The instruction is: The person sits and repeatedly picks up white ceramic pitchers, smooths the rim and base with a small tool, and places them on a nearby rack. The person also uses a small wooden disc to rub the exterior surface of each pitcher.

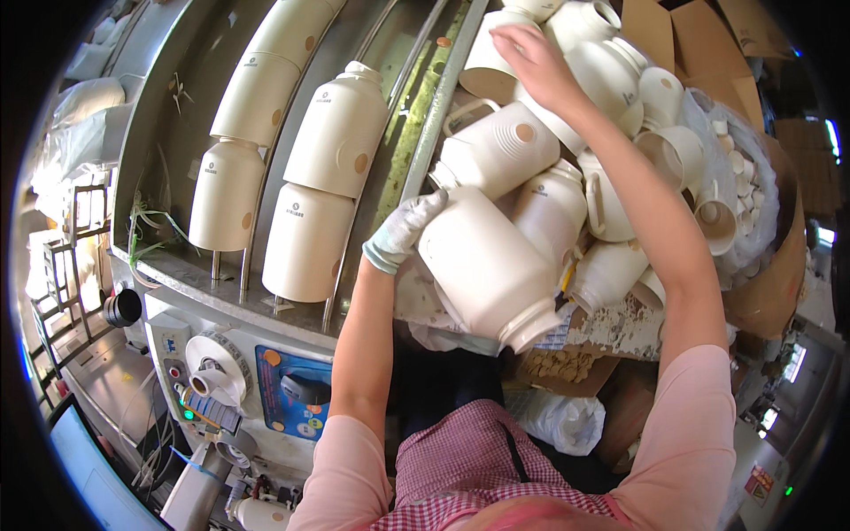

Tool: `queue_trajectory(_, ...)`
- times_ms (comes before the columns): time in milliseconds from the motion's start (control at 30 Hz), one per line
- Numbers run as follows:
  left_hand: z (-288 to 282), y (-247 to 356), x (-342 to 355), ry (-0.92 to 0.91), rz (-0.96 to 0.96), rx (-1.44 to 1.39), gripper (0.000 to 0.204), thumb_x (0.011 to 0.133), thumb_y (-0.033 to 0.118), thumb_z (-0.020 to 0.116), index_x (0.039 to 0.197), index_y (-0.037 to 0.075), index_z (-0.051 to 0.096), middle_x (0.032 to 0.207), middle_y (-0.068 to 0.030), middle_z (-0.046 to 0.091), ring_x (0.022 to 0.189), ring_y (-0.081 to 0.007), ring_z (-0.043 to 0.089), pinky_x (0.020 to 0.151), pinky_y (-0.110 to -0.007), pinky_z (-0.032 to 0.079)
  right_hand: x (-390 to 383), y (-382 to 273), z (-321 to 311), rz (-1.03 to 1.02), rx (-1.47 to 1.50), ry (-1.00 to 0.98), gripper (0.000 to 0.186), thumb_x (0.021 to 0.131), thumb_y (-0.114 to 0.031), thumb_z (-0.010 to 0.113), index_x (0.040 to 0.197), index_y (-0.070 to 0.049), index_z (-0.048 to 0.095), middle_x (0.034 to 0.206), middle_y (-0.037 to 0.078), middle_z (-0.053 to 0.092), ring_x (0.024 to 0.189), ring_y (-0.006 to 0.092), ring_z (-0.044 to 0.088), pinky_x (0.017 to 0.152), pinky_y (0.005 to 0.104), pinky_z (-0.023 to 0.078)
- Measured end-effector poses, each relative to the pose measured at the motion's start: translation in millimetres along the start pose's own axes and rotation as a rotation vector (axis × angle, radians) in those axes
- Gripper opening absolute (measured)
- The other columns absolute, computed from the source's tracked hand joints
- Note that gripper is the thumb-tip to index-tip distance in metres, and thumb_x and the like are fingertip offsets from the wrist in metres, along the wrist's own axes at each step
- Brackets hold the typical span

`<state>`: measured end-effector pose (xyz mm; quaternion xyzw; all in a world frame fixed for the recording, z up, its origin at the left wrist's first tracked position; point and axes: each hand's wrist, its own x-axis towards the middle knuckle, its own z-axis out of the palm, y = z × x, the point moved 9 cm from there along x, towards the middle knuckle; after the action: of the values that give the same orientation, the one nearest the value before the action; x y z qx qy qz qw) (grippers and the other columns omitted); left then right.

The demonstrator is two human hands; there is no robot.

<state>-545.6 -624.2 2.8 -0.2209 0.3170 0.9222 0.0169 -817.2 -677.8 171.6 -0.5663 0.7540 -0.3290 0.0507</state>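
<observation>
My left hand (405,228), in a pale knit glove, grips a large white jar (482,265) by its base end; the jar lies tilted, neck toward me at lower right. My bare right hand (540,66) reaches to the top of the heap, fingers extended and slightly bent against or just over a white container (485,62); contact is unclear. Around them lie several more white jars and handled vessels, including a ringed one (500,146) just above the gripped jar and a labelled one (549,208) behind it.
At left, a metal trough with rails (159,195) holds rows of white jars (323,133). Below it are a machine panel (283,389) and a screen (84,469). Cardboard boxes (708,35) and a plastic bag of small white pieces (739,177) stand at right.
</observation>
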Motion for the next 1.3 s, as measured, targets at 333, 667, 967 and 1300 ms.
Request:
queue_trajectory(333, -4, -3, 0, -0.043, 0.032, 0.336, 0.047, 0.099, 0.045, 0.071, 0.103, -0.001, 0.077, 0.09, 0.0037, 0.07, 0.082, -0.0055, 0.059, 0.075, -0.026, 0.051, 144, 136, 143, 0.283, -0.306, 0.033, 0.056, 0.103, -0.044, 0.052, 0.154, -0.021, 0.045, 0.167, 0.023, 0.025, 0.142, 0.0451, 0.044, 0.116, 0.0494, 0.04)
queue_trajectory(667, 12, -14, -2, -0.188, -0.132, 0.301, 0.042, 0.099, 0.039, 0.073, 0.105, -0.002, 0.077, 0.083, 0.0045, 0.069, 0.077, -0.0028, 0.058, 0.068, -0.025, 0.051, 203, 173, 152, 0.268, -0.612, 0.104, 0.067, 0.102, -0.044, 0.054, 0.162, -0.025, 0.034, 0.16, 0.027, 0.037, 0.14, 0.0483, 0.045, 0.12, 0.0514, 0.034)
queue_trajectory(967, 16, -7, -3, -0.202, -0.08, 0.323, 0.038, 0.099, 0.033, 0.074, 0.107, -0.004, 0.076, 0.08, 0.0033, 0.067, 0.076, -0.0043, 0.055, 0.066, -0.027, 0.05, 200, 200, 108, 0.135, -0.449, 0.668, 0.036, 0.1, -0.017, 0.052, 0.131, -0.008, 0.067, 0.112, 0.02, 0.074, 0.106, 0.0397, 0.069, 0.093, 0.0495, 0.053)
queue_trajectory(1300, 6, -8, -2, -0.073, 0.018, 0.485, 0.041, 0.099, 0.039, 0.073, 0.101, -0.002, 0.076, 0.083, 0.0053, 0.065, 0.076, -0.0055, 0.055, 0.067, -0.025, 0.047, 116, 113, 65, 0.681, 0.168, 0.973, 0.032, 0.084, -0.01, 0.063, 0.113, -0.002, 0.072, 0.113, 0.019, 0.074, 0.102, 0.0333, 0.072, 0.091, 0.0423, 0.055)
